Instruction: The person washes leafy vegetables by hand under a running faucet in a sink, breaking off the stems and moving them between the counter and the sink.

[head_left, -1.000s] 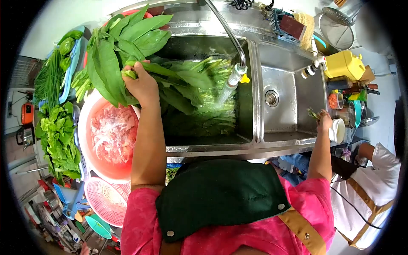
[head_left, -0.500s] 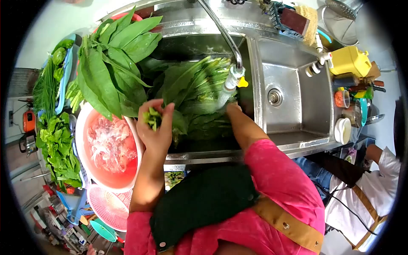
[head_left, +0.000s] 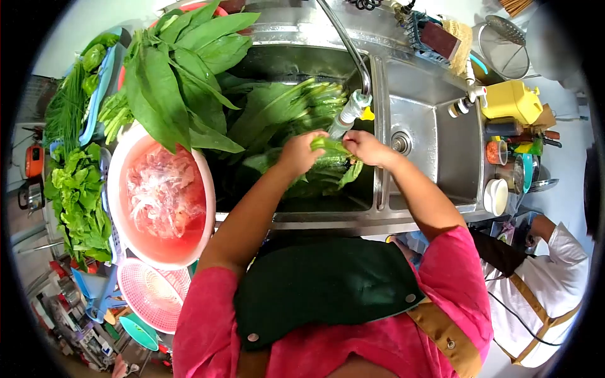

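Under the faucet nozzle point(head_left: 348, 120), my left hand point(head_left: 302, 152) is closed around the stem end of some greens point(head_left: 329, 146). My right hand point(head_left: 365, 147) pinches the other side of the same greens, and a leaf hangs down between the hands. Below and behind them, leafy greens point(head_left: 271, 113) with pale green stems lie in the left basin point(head_left: 283, 63) of the steel sink. Large green leaves point(head_left: 154, 94) are heaped at the basin's left side, above a pink-rimmed bowl point(head_left: 211, 208) of pale pink meat point(head_left: 164, 195) in reddish liquid.
The right basin point(head_left: 413, 170) has a drain. Beyond it stand a yellow jug point(head_left: 513, 102) and a white container point(head_left: 496, 196). Leafy vegetables point(head_left: 79, 201) and a pink colander point(head_left: 148, 293) are at the left. A person in a white shirt point(head_left: 535, 296) is at the lower right.
My right hand has come up from the greens in the basin, and my left hand has moved right to meet it. Both now hold the greens under the nozzle.
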